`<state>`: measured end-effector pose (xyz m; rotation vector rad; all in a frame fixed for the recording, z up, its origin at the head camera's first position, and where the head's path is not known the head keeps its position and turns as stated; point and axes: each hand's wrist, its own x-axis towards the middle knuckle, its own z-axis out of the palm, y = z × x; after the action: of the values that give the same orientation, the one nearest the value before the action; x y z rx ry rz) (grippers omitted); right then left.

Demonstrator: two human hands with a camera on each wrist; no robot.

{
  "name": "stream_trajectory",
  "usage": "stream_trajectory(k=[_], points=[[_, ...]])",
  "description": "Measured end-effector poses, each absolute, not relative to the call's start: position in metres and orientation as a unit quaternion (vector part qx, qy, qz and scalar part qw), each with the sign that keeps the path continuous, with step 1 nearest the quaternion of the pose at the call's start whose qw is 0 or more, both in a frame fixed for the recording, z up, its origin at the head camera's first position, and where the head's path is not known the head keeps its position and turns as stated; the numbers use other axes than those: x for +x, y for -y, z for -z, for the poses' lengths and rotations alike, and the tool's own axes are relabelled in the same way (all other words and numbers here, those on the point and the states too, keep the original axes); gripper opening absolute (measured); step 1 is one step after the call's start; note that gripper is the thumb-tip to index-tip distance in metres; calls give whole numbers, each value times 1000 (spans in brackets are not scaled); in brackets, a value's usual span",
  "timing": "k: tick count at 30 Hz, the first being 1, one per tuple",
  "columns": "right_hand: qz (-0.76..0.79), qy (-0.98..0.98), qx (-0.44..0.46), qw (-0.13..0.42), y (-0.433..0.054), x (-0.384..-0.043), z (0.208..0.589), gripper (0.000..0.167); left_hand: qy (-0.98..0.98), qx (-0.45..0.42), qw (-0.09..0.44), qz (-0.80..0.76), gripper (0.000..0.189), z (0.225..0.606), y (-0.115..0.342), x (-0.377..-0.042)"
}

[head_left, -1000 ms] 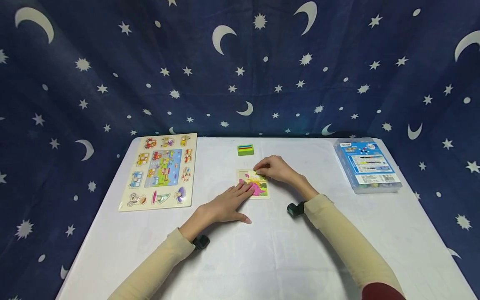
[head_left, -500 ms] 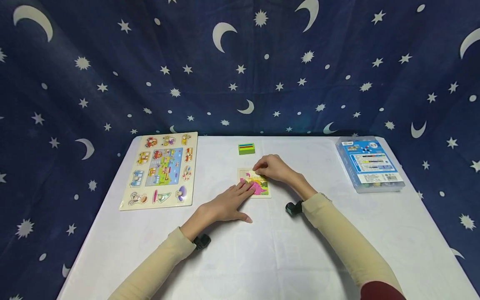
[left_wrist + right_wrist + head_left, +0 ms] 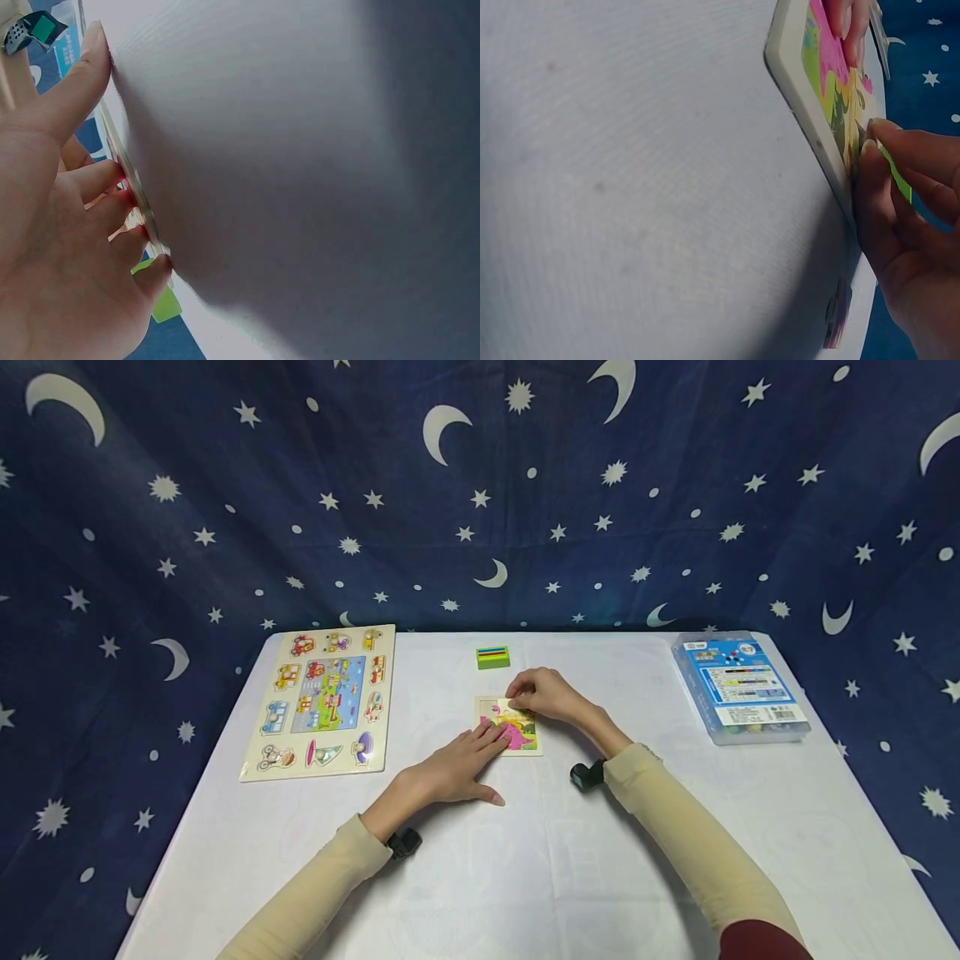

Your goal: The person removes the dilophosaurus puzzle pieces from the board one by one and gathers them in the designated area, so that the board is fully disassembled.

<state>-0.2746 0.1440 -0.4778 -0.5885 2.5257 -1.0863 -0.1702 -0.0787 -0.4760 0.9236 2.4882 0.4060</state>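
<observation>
Pink, green and yellow, the dinosaur puzzle [image 3: 517, 737] lies flat on the worktop [image 3: 540, 877], nearly square, with no clear long axis. At its far edge the right hand [image 3: 553, 697] pinches what seems to be 1 puzzle piece [image 3: 862, 135], so most of the puzzle lies directly to the near side of that grip. The left hand [image 3: 459, 767] rests straight fingers on the puzzle's left part; both hands are equally close. A green block [image 3: 492, 659] sits beyond, far from both sleeves.

The white table [image 3: 487, 885] bears a large picture board [image 3: 324, 700], small puzzle [image 3: 521, 737], green block [image 3: 492, 660] and plastic case [image 3: 741, 690].
</observation>
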Motion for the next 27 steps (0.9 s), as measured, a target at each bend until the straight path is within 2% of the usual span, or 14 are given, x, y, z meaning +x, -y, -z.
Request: stream_trajectory(k=[19, 27], points=[[444, -859, -174, 185, -146, -272, 480, 15, -898, 337, 230, -161, 101, 475, 79, -169], [455, -854, -180, 174, -156, -269, 474, 16, -898, 338, 229, -166, 100, 473, 80, -168]])
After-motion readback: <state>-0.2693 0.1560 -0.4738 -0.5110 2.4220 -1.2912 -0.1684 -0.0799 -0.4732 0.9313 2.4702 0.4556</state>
